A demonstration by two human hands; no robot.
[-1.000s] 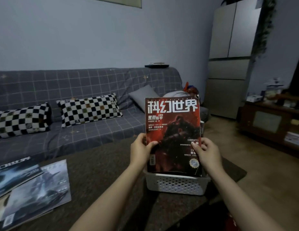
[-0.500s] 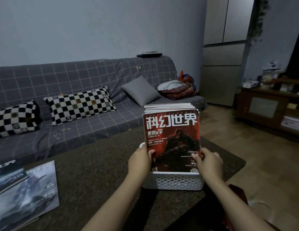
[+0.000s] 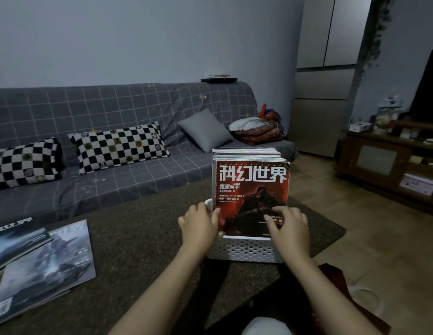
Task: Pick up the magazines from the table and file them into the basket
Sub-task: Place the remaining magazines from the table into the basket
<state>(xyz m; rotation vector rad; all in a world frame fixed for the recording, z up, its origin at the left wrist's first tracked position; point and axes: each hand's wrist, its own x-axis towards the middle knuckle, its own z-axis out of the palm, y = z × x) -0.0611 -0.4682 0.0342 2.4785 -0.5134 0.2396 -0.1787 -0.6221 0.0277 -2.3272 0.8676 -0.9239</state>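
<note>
A red magazine (image 3: 251,189) with white characters stands upright at the front of a white perforated basket (image 3: 244,250) on the dark table (image 3: 143,238). Several more magazines (image 3: 246,152) stand filed behind it. My left hand (image 3: 198,223) grips the red magazine's lower left edge at the basket rim. My right hand (image 3: 289,226) lies against the lower right of its cover, fingers spread on it. Two grey-blue magazines (image 3: 41,269) lie flat at the table's left end.
A grey checked sofa (image 3: 114,180) with chequered pillows (image 3: 118,146) runs behind the table. A dark wooden cabinet (image 3: 389,165) stands at the right across a tiled floor. The table's right corner ends just past the basket.
The red magazine has gone from held high above the basket down into it, in front of the filed stack. Both hands lowered with it to the basket rim.
</note>
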